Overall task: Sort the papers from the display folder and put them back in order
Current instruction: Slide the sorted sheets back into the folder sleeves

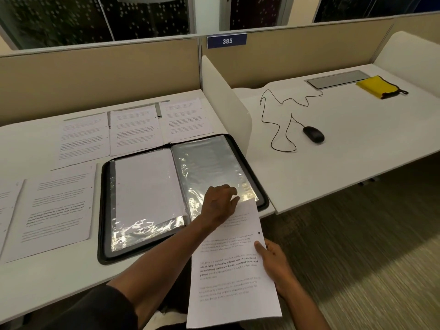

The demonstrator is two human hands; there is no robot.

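A black display folder [106, 210] lies open on the white desk. Its left sleeve [146, 184] holds a white sheet; its right sleeve [209, 163] looks clear and shiny. My left hand [220, 202] reaches across to the bottom of the right sleeve, fingers curled at the sleeve's edge and the top of a printed sheet [232, 270]. My right hand [273, 260] grips that sheet by its right edge, thumb on top, near the desk's front edge. Several more printed sheets lie on the desk: three behind the folder [134, 129] and two to its left [59, 210].
A white divider panel [226, 101] separates this desk from the neighbouring one, which carries a black mouse [313, 134] with a looping cable, a grey cable cover [338, 78] and a yellow pouch [378, 86]. Beige partitions run along the back. Carpeted floor lies to the right.
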